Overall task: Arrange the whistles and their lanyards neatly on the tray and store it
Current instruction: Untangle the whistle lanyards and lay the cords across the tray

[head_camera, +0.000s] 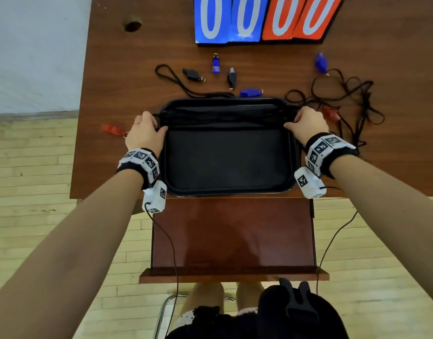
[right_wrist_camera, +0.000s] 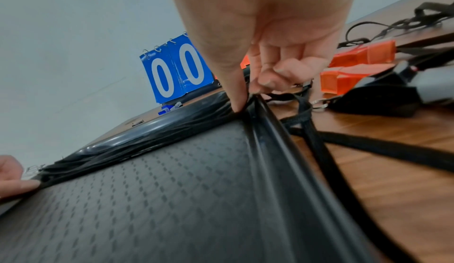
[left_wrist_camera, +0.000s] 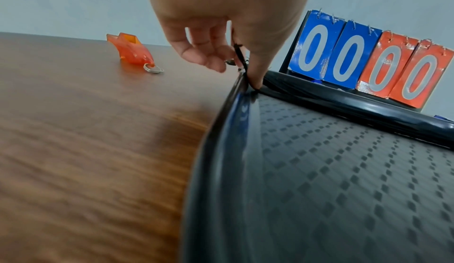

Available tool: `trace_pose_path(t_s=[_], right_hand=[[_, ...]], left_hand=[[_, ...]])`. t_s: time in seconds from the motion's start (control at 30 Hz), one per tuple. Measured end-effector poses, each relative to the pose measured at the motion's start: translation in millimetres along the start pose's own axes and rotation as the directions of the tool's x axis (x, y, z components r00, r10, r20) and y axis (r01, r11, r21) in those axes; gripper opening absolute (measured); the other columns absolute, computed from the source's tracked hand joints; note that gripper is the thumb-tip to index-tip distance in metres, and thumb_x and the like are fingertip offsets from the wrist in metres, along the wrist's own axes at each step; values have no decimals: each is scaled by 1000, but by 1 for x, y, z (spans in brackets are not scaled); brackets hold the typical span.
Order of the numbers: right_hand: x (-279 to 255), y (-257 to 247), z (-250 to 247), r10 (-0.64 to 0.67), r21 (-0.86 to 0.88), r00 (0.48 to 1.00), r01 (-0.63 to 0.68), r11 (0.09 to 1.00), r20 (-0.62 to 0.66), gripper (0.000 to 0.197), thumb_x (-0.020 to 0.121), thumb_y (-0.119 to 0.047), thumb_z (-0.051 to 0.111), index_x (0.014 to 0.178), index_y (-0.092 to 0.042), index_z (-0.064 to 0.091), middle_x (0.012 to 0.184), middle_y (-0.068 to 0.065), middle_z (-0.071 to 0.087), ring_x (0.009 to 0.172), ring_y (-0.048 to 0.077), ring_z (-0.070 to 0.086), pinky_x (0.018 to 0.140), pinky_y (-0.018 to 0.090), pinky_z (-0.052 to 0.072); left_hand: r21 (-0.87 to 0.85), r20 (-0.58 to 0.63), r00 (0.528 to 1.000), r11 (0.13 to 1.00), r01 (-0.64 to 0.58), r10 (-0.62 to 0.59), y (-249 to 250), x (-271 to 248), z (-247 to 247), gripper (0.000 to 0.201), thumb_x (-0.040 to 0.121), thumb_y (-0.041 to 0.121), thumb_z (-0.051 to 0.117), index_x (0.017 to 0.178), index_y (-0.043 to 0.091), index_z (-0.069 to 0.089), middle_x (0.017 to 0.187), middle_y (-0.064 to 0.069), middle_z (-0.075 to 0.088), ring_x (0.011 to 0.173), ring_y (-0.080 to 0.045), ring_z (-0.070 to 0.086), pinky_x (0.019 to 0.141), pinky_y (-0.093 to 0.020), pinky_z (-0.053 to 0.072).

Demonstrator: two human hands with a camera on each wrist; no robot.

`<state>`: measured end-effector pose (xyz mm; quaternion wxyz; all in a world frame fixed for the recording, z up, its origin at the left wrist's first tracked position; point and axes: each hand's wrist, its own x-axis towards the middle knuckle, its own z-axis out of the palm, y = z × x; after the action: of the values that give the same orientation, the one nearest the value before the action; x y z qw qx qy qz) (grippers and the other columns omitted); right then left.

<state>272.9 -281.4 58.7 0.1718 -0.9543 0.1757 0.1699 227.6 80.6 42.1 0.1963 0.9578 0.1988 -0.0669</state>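
Note:
A black tray (head_camera: pixel 227 162) lies on the brown desk in front of me. A bundle of black lanyards (head_camera: pixel 225 116) is stretched straight across its far part. My left hand (head_camera: pixel 147 129) pinches the bundle's end at the left rim, thumb pressed down on the cord (left_wrist_camera: pixel 239 53). My right hand (head_camera: pixel 306 122) pinches the other end (right_wrist_camera: pixel 255 100) at the right rim. Loose whistles lie around: an orange one (head_camera: pixel 111 128) left of the tray, blue (head_camera: pixel 216 64) and black (head_camera: pixel 192 74) ones behind it, red ones (right_wrist_camera: pixel 363 53) to the right.
A blue and red flip scoreboard (head_camera: pixel 264 18) stands at the desk's back. A tangle of black lanyards (head_camera: pixel 345 99) spreads over the right side, and one more lanyard (head_camera: pixel 171 77) lies back left. A pull-out shelf (head_camera: pixel 232 236) juts toward me under the desk's front edge.

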Motion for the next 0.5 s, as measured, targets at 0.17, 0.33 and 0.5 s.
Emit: trace_pose_path(t_s=[0.17, 0.33, 0.5], right_hand=[[-4, 5, -5, 29, -9, 998, -29, 1000, -59, 43, 83, -37, 66, 109, -6, 50, 113, 18, 60, 103, 40, 58, 85, 46, 48], [-17, -7, 2, -378, -54, 922, 375, 926, -88, 28, 91, -18, 53, 116, -7, 59, 119, 16, 54, 114, 35, 48, 94, 40, 41], [-32, -17, 28, -536, -156, 841, 541, 827, 74, 40, 93, -7, 45, 132, -10, 52, 124, 15, 49, 114, 35, 46, 95, 46, 43]], left_hand=[[79, -179, 982, 996, -50, 64, 6, -10, -2, 44, 83, 36, 63, 111, 6, 46, 121, -15, 46, 111, -35, 45, 88, -47, 40], [97, 2, 856, 851, -515, 518, 30, -14, 14, 39, 90, 16, 50, 128, 5, 50, 130, -15, 51, 119, -34, 47, 98, -44, 39], [187, 122, 803, 781, -596, 584, 44, -17, 43, 47, 91, 4, 46, 137, 9, 45, 141, -11, 45, 133, -31, 39, 111, -45, 27]])
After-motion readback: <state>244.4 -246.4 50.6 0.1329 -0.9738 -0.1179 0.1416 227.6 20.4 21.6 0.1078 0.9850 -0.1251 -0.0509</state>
